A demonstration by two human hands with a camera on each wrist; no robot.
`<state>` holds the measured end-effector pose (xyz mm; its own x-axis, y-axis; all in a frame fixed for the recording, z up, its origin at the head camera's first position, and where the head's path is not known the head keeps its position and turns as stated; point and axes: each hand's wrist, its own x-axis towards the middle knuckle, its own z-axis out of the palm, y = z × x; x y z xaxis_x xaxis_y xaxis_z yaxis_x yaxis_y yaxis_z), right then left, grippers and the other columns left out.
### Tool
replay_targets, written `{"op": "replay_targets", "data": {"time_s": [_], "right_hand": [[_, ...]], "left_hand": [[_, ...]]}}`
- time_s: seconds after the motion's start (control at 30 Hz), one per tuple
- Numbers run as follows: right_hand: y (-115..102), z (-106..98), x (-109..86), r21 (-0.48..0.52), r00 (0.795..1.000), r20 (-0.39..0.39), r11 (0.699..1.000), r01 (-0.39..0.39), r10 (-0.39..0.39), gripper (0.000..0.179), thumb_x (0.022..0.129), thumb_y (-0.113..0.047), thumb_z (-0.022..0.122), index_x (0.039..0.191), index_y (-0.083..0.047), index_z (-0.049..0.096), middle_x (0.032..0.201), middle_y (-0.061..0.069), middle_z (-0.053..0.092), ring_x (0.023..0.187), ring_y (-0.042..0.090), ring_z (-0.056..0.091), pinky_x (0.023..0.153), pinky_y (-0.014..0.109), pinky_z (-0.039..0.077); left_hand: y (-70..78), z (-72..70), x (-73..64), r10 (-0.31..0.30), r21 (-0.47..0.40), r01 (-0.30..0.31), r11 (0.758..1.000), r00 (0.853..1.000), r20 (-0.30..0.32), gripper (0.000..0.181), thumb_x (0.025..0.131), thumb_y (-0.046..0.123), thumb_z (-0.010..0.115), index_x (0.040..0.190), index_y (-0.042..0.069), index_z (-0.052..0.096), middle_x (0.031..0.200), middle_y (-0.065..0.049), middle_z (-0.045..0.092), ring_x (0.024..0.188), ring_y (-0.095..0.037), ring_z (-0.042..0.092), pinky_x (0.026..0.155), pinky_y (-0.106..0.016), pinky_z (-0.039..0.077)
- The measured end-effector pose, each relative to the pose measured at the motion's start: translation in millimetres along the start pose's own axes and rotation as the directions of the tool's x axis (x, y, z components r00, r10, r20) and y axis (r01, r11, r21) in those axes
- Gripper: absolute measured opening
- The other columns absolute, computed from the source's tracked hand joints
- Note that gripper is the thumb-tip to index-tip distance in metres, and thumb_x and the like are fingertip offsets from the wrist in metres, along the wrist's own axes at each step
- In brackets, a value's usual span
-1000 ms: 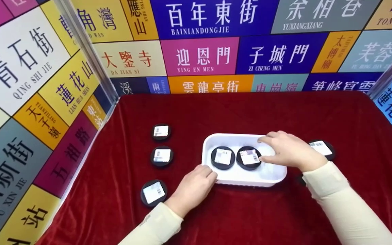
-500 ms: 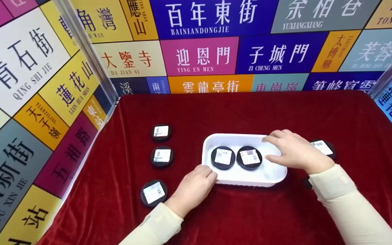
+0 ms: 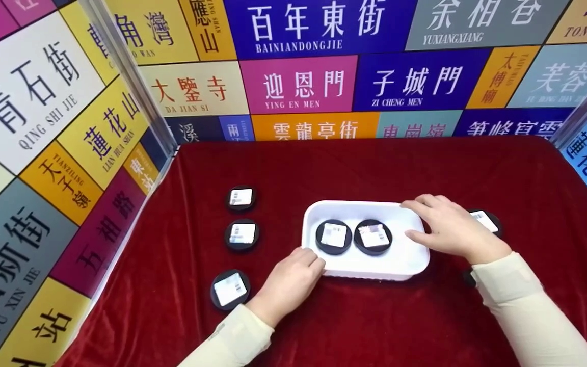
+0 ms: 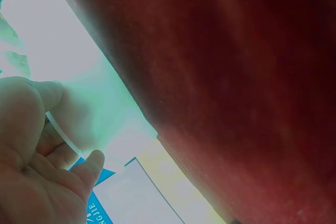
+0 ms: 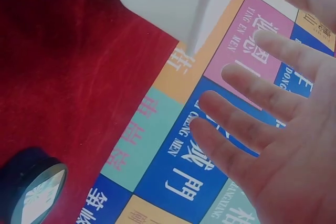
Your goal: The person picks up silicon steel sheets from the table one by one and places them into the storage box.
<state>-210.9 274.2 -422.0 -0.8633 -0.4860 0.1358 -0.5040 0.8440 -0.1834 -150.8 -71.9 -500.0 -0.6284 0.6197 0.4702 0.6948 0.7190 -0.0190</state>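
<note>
My left hand (image 3: pixel 289 284) grips the near left corner of a white plastic tub (image 3: pixel 405 261). In the left wrist view, the thumb of that hand (image 4: pixel 31 145) lies on the outer side of the tub (image 4: pixel 100 93), with fingers behind the rim. Two black round discs with white square labels, a left disc (image 3: pixel 334 237) and a right disc (image 3: pixel 373 237), lie side by side inside the tub. Over its right end hovers my right hand (image 3: pixel 449 229), holding nothing. The right wrist view shows that hand (image 5: pixel 262 124) with fingers spread.
Left of the tub, three similar discs form a column: a far disc (image 3: pixel 241 198), a middle disc (image 3: pixel 242 235) and a near disc (image 3: pixel 230 289). Behind my right wrist lies another disc (image 3: pixel 485 220); a dark object (image 3: pixel 469 278) is mostly hidden by the sleeve. Red cloth (image 3: pixel 354 326) covers the table.
My right hand has drawn back to the right, away from the right disc in the tub. My left hand and the tub have stayed in place.
</note>
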Motion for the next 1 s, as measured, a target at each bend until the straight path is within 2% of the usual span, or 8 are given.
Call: {"op": "replay_targets", "data": {"time_s": [0.1,0.33,0.67,1.0], "right_hand": [[2.4,0.4,-2.3,0.003,1.0,-0.007,1.0,-0.003,0.003,0.054,0.089,-0.031,0.073,0.137,-0.009,0.059,0.124,0.019,0.062,0.113,0.039,0.056,0.095,0.06,0.047],[8.5,-0.8,-7.8,0.009,1.0,-0.021,1.0,-0.008,0.009,0.05,0.091,-0.027,0.072,0.136,-0.01,0.06,0.122,0.02,0.062,0.112,0.041,0.057,0.096,0.06,0.046],[18.1,-5.8,-14.1,-0.042,0.995,0.038,0.995,-0.089,0.09,0.052,0.095,-0.034,0.066,0.141,-0.013,0.058,0.127,0.022,0.061,0.113,0.042,0.058,0.093,0.064,0.046],[28.0,-5.5,-18.9,-0.043,0.994,0.039,0.994,-0.1,0.101,0.047,0.096,-0.029,0.063,0.14,-0.012,0.059,0.128,0.024,0.06,0.114,0.045,0.057,0.094,0.064,0.046]], "left_hand": [[-0.3,0.4,-0.3,0.001,0.002,-0.001,1.0,1.0,-0.001,0.016,0.099,0.018,0.062,0.084,0.013,0.061,0.085,0.002,0.061,0.087,-0.017,0.06,0.086,-0.029,0.053],[-0.2,0.6,0.1,-0.002,0.01,0.002,1.0,1.0,-0.002,0.015,0.099,0.018,0.061,0.084,0.014,0.061,0.085,0.002,0.061,0.088,-0.017,0.061,0.081,-0.027,0.053],[0.3,-1.9,0.2,-0.015,-0.003,0.015,1.0,1.0,0.022,0.015,0.1,0.019,0.061,0.086,0.014,0.062,0.086,0.002,0.062,0.089,-0.016,0.06,0.08,-0.026,0.053],[0.0,-1.3,-0.4,-0.017,-0.004,0.017,1.0,0.999,0.027,0.014,0.1,0.019,0.061,0.086,0.014,0.063,0.086,0.002,0.061,0.089,-0.016,0.06,0.079,-0.027,0.053]]}}
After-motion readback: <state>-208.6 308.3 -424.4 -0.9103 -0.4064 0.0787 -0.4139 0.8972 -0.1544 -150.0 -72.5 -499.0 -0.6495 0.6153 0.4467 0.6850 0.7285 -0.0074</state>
